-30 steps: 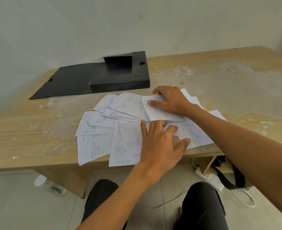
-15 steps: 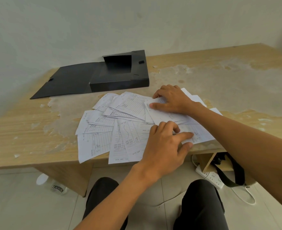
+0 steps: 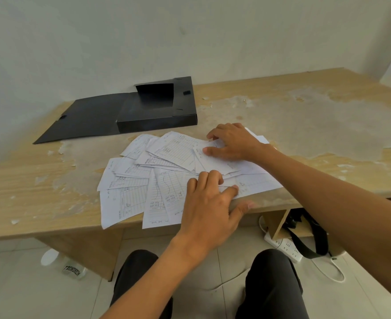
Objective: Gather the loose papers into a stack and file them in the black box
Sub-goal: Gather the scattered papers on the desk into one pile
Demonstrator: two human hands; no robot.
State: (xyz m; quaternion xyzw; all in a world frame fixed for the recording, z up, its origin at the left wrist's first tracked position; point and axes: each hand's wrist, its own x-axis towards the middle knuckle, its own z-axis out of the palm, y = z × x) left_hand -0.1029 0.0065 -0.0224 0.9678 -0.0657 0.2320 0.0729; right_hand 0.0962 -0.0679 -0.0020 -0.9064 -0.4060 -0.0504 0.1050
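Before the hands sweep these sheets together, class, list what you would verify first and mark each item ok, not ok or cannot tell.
1. Black box open, lid flap laid flat: ok.
2. Box apart from the papers, path between bare: ok.
3. Papers already squared into a stack: not ok, fanned out and overlapping.
4. All sheets fully on the table: not ok, several overhang the near edge.
5. Both hands on the papers: ok, left hand near edge, right hand far side.
6. Sheets hidden under the hands: cannot tell.

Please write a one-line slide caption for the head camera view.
Both hands, left hand and right hand, press on loose papers spread before the open black box.
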